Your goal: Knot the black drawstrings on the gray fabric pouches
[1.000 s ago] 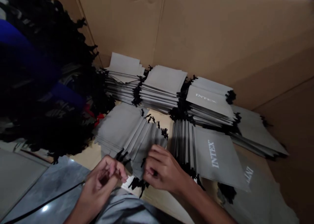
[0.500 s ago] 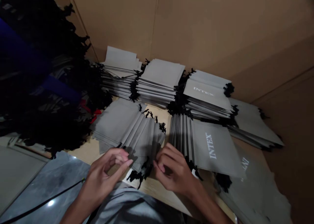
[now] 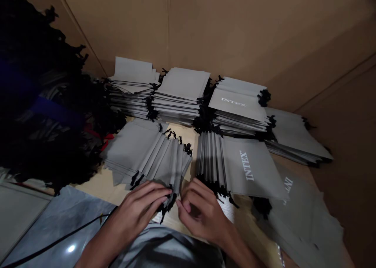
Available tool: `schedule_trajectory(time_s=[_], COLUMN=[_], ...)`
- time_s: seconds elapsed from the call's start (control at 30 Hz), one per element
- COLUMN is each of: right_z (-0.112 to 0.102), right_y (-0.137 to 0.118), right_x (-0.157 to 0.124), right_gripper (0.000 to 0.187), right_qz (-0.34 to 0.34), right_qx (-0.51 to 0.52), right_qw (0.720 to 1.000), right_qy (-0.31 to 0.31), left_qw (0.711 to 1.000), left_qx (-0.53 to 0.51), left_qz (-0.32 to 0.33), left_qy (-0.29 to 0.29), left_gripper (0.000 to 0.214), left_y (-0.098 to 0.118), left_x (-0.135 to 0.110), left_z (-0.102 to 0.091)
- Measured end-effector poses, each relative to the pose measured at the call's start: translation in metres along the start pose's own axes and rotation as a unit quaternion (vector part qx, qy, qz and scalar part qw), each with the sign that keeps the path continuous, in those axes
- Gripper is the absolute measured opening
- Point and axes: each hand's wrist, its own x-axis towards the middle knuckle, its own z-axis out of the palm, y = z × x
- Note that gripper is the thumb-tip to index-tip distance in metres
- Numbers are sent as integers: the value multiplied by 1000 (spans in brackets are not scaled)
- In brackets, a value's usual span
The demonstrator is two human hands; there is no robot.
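Grey drawstring pouches (image 3: 133, 142) lie in a fanned row before me, with black knotted cords at both ends. My left hand (image 3: 143, 203) is closed at the near end of this row, thumb and forefinger pinching a black drawstring (image 3: 164, 210). Just across a small gap, my right hand (image 3: 204, 211) is closed with curled fingers, its thumb tip beside the same cords. Whatever it may hold is hidden. To its right, another row of pouches ends in one printed INTEX (image 3: 248, 168).
Stacked grey pouches (image 3: 179, 86) line the back by a brown cardboard wall (image 3: 223, 29). A tall dark heap of black-corded pouches (image 3: 58, 142) rises at left. Loose pouches (image 3: 311, 221) overlap at lower right. A black cable (image 3: 58, 238) crosses the grey surface at lower left.
My left hand has moved right and its parted fingers have closed on the cord. My right hand has shifted slightly left and stays curled. The view has also shifted a little.
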Motion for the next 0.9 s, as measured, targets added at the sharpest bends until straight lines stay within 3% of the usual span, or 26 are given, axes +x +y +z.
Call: schedule_trajectory(time_s=[0.17,0.33,0.57,0.77,0.9], right_z=[-1,-5,-13,-12,-3], right_y=[-2,0,1,3,10], right_x=[4,9,24,47,56], right_gripper=[14,22,30,21,14], right_qz=[7,12,10,6,-51], right_qx=[-16,-53,-131,-181,-194], right_qw=[1000,997,980,950,945], right_qy=[-17,-53,-153,-254,-258], left_qw=[997,994,990,982,972], left_qx=[-53,-25,-9,-4,-29], left_qz=[-42,-89,-70,-60,-85], left_qy=[28,62,122,178,218], left_gripper=[17,17,12,15,12], left_y=[1,5,9,14,14], left_x=[3,-3,-9,-13,-15], left_z=[1,10,28,21,17])
